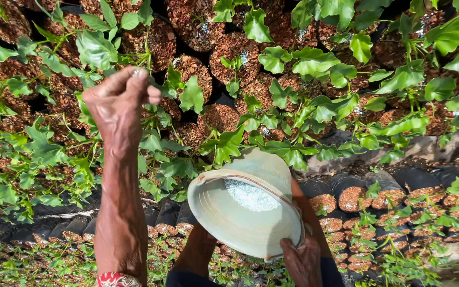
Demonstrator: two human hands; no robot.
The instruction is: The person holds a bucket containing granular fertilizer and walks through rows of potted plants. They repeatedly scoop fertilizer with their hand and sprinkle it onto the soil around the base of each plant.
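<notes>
My left hand (120, 101) is raised over the rows of potted seedlings, its fingertips pinched tightly together; whatever may be between them is hidden. My right hand (301, 260) grips the lower rim of a pale cream bucket (224, 218) that is tilted toward me. A small heap of white granules (251, 194) lies inside the bucket. A red patterned cuff (115, 279) shows at the left wrist's lower end. Black nursery bags (224, 50) filled with brown coir stand under the left hand, each with a green-leafed seedling (96, 48).
Leafy vines (314, 106) spread over the bags across the whole upper view. A second, lower row of smaller black bags (351, 196) with tiny seedlings runs along the right and bottom. White granules (203, 32) sit on some of the coir tops.
</notes>
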